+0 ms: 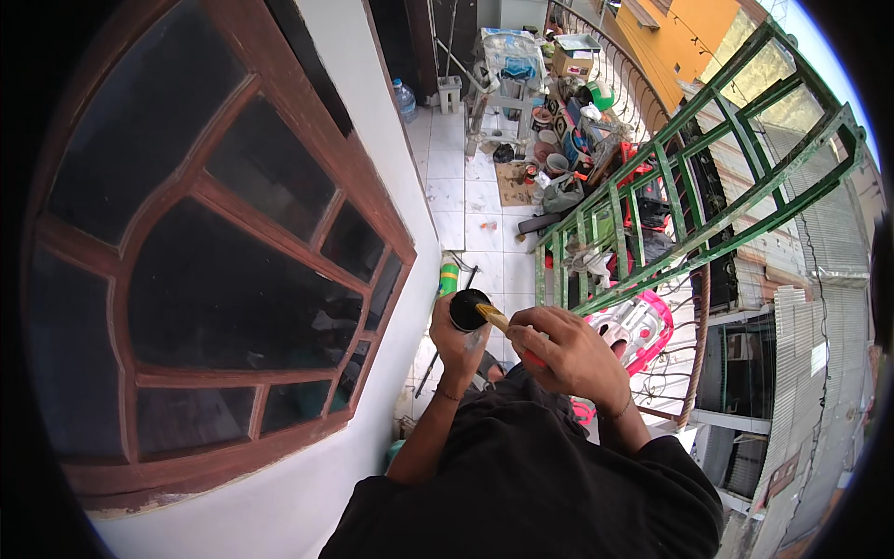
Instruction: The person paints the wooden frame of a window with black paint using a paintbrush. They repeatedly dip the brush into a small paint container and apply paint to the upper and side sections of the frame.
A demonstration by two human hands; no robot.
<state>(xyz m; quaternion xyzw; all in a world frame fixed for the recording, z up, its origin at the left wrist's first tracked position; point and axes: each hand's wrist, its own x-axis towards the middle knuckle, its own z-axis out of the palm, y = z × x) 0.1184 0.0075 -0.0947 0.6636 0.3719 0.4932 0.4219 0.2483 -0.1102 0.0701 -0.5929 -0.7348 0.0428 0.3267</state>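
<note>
Window frame [233, 214]: wood, reddish-brown, worn and rough in patches; panes dark glossy glass. Wall [400, 168]: matt white plaster. Floor [466, 186]: glossy white tile. Ladder [708, 158]: green painted metal, chipped. Can [467, 310]: dark, slightly shiny. Brush [494, 318]: pale bristles. Sleeves [521, 475]: matt black cloth.

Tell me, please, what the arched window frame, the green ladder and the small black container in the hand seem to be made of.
Arched window frame: probably wood, reddish-brown coating, worn and patchy along the lower rail.
Green ladder: likely metal, with thin straight bars painted green, the paint dull.
Small black container, held in the left hand: plastic or metal, not clear at this size.
</note>
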